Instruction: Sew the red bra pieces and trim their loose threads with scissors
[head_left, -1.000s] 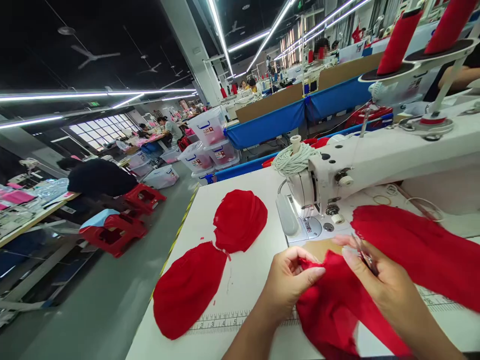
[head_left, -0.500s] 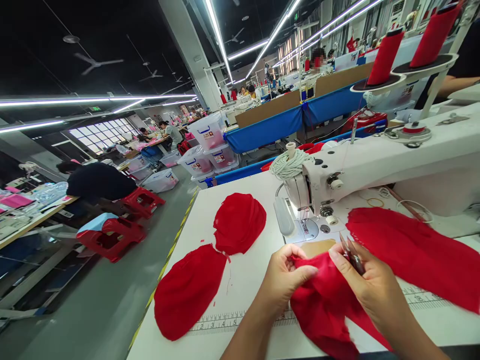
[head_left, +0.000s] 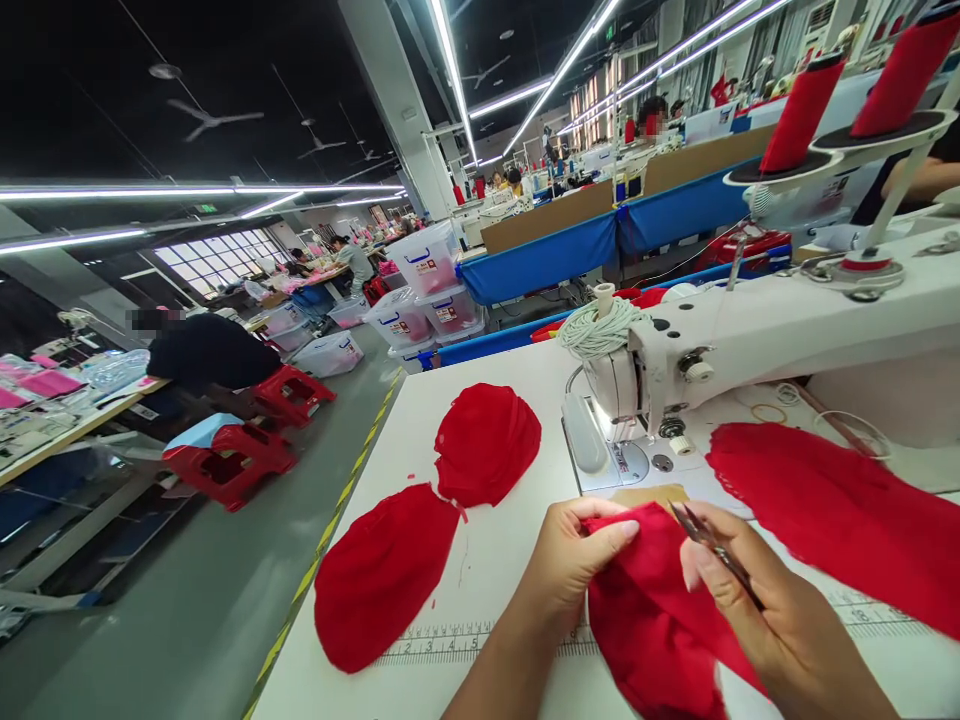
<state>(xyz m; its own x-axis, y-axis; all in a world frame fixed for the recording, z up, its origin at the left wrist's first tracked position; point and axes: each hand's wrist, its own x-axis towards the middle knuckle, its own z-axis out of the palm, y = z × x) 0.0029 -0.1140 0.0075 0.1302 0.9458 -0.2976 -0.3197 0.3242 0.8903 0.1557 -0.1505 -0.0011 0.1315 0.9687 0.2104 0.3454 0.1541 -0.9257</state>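
My left hand [head_left: 574, 560] pinches the upper edge of a piece of red fabric [head_left: 652, 620] that drapes down toward the table's front edge. In my right hand [head_left: 757, 590] is a pair of thread snips [head_left: 716, 555], their tips pointing up and left beside the fabric's top edge. Both hands are just in front of the white sewing machine [head_left: 750, 350] and its needle plate [head_left: 626, 462]. Two rounded stacks of red fabric, an upper stack [head_left: 487, 445] and a lower stack [head_left: 386, 580], lie to the left. A long red fabric piece [head_left: 840, 510] lies right of my right hand.
A printed ruler [head_left: 442, 643] runs along the front of the white table [head_left: 390, 690]. Red thread cones [head_left: 802, 115] stand above the machine. Clear plastic bins [head_left: 427, 260] are stacked beyond the table. A seated person [head_left: 210, 350] and red stools [head_left: 225, 460] are across the aisle.
My right hand has drawn slightly right, away from the fabric's top edge, and the snips now tilt more to the left. My left hand keeps its pinch. The whole view has shifted slightly.
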